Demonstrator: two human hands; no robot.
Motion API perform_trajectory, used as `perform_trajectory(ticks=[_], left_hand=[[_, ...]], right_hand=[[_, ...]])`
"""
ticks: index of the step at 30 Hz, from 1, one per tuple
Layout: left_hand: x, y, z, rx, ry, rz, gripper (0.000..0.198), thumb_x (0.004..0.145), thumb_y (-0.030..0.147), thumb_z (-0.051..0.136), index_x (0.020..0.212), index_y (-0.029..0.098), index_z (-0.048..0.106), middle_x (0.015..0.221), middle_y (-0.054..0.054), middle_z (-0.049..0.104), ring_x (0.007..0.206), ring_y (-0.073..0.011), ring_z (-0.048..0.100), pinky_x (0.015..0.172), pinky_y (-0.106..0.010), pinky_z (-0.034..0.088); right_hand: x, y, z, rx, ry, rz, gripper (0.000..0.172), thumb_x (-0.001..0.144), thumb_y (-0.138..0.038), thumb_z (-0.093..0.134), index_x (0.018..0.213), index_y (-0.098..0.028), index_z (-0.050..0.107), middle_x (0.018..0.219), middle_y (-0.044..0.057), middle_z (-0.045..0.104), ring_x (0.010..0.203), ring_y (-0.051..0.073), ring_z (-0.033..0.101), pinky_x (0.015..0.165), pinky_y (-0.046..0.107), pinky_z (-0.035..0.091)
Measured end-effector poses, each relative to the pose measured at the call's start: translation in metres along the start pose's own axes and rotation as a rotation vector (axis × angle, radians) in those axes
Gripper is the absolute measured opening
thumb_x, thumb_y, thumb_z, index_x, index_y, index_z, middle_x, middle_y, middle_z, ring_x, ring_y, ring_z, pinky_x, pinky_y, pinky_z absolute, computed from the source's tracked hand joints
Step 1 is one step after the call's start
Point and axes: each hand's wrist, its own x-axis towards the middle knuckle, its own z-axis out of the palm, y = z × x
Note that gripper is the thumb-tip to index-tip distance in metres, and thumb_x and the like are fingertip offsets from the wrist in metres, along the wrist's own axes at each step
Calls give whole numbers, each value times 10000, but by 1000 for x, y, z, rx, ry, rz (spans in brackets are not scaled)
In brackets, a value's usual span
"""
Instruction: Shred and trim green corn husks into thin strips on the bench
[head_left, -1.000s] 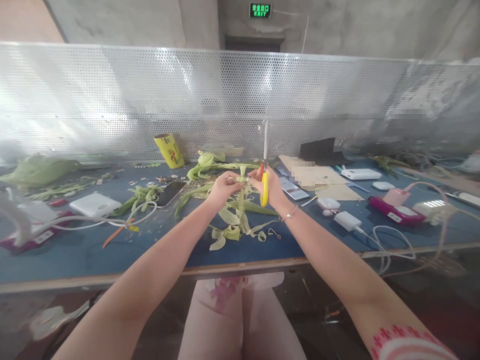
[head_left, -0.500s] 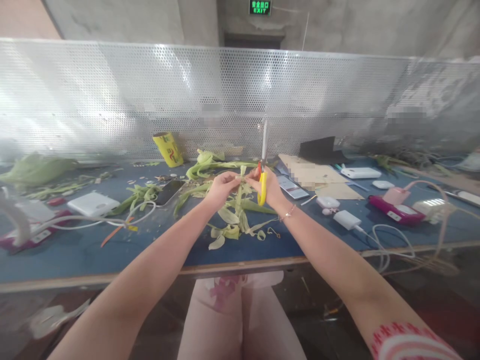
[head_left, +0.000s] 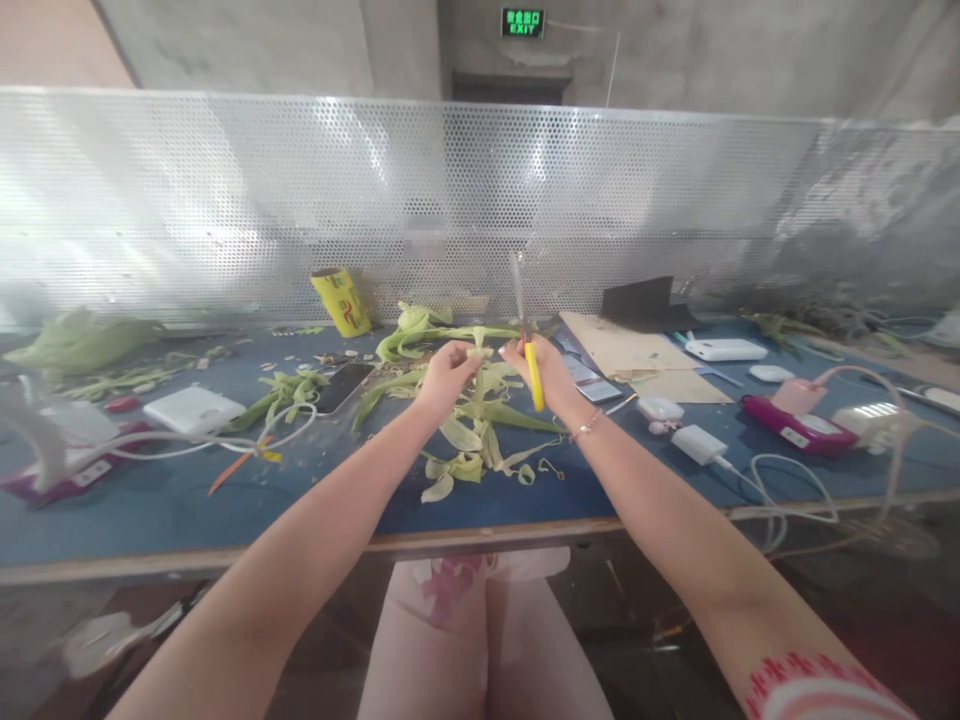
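Observation:
My left hand (head_left: 448,380) pinches the top of a pale green piece that looks like knotted corn husk (head_left: 480,353). Its folded strips hang down over the blue table. Just to the right, my right hand (head_left: 551,375) is closed around scissors (head_left: 534,376) with a yellow handle, the blades pointing up and away. The thumb and fingertips of that hand sit close beside the knot, with a small gap. Under both hands lie loose husk leaves (head_left: 457,468), and a longer green husk bundle (head_left: 412,335) lies behind them.
A yellow tube (head_left: 341,302) leans near the perforated metal screen (head_left: 300,200). Phones (head_left: 343,388), chargers (head_left: 697,443), white cables and purple power strips (head_left: 802,425) lie on both sides. Brown paper (head_left: 622,345) sits right of my hands; more husks (head_left: 82,342) lie far left.
My right fingertips have drawn slightly away from the husk knot, which they touched before. The scissor blades have tipped to the left. My left hand keeps its pinch.

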Motion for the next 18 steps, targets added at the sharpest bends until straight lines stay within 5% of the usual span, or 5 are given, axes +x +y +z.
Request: perform_trajectory(ticks=[7,13,18], left_hand=[[9,8,-16,-195,176,-29,227,635,207,701,780,184,527,679,34,592,630,-79,567,650,-222,455],[13,21,-28,-415,96,-353,50,686,189,526,714,149,535,611,-16,583,461,-90,486,464,-233,409],[19,25,-37,-424,25,-427,69,663,176,494,709,145,535,551,-21,549,385,-80,391,363,-217,299]], right_hand=[[-2,7,-14,-265,-117,-53,368,757,-572,533,780,-210,470,831,69,610,727,202,585,639,301,413],[-1,14,-11,-412,-149,-89,413,749,-577,560,850,-177,554,861,113,636,781,235,613,648,315,428],[2,22,-12,-484,-154,-121,446,699,-576,626,869,-165,590,939,149,657,841,262,624,672,323,440]])
